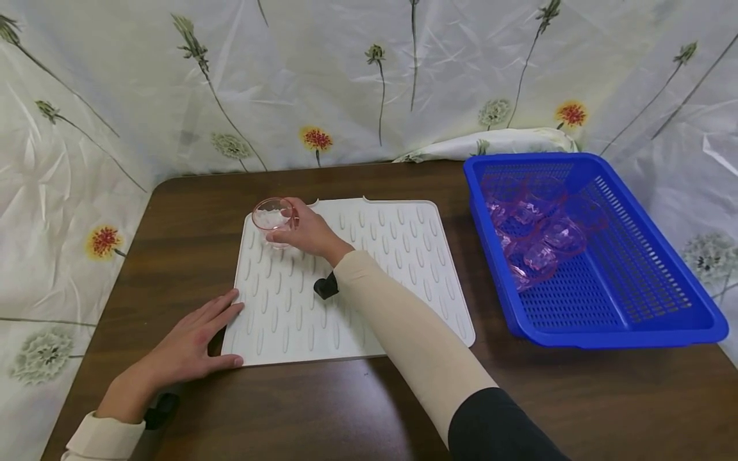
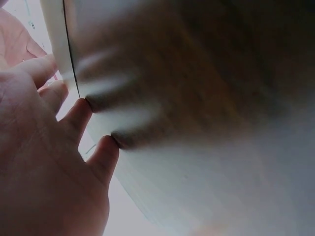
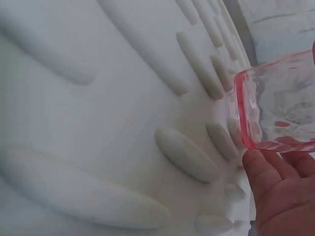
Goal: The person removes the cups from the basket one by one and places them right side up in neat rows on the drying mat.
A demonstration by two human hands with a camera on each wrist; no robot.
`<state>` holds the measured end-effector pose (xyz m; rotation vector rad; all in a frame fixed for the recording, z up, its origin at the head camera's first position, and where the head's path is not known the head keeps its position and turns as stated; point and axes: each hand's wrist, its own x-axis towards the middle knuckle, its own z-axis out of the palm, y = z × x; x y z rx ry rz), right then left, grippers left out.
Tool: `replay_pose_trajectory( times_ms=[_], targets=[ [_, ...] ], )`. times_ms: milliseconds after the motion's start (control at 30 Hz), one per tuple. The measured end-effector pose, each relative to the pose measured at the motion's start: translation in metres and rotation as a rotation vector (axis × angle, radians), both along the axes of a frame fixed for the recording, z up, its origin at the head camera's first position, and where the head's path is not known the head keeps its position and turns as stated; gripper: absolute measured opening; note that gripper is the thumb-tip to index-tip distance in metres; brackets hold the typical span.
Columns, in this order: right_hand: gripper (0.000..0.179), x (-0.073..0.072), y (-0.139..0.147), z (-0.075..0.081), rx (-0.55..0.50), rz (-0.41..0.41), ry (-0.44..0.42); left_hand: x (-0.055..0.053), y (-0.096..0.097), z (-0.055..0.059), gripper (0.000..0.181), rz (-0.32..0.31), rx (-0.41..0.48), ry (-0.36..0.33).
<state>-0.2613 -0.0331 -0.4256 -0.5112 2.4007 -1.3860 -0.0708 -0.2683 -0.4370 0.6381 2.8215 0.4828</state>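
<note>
cup (image 1: pixel 270 221) — clear, pink-edged, round-rimmed, shiny

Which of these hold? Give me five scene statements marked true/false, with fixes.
1. The right hand grips a clear pink-tinted cup. True.
2. The blue slatted basket sits on the robe-like curtain. False: it stands on the brown table.
3. A white ridged mat lies left of the basket. True.
4. The left hand reaches into the basket. False: it rests at the mat's left edge.
5. Several pink cups are in the basket. True.
</note>
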Motion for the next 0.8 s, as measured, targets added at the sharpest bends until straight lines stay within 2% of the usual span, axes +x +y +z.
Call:
replay_pose_trajectory(
  times_ms=[300, 433, 533, 600, 800],
  targets=[
    [0.084, 0.003, -0.001, -0.001, -0.016, -0.013, 0.011, 0.000, 0.000, 0.000, 0.091, 0.001, -0.001, -0.004],
    [0.095, 0.005, 0.000, 0.001, 0.001, -0.018, 0.010, 0.000, 0.001, 0.000, 0.091, -0.010, 0.002, 0.011],
    [0.100, 0.005, 0.003, 0.007, -0.002, -0.019, -0.005, -0.001, 0.002, 0.000, 0.090, -0.013, 0.002, 0.017],
    [0.096, 0.004, 0.006, 0.014, -0.021, -0.013, -0.008, -0.001, 0.002, 0.001, 0.090, -0.009, 0.002, 0.014],
    [0.083, -0.005, 0.022, 0.037, -0.001, 0.001, 0.061, 0.000, 0.002, 0.001, 0.091, 0.004, -0.003, 0.000]
  ],
)
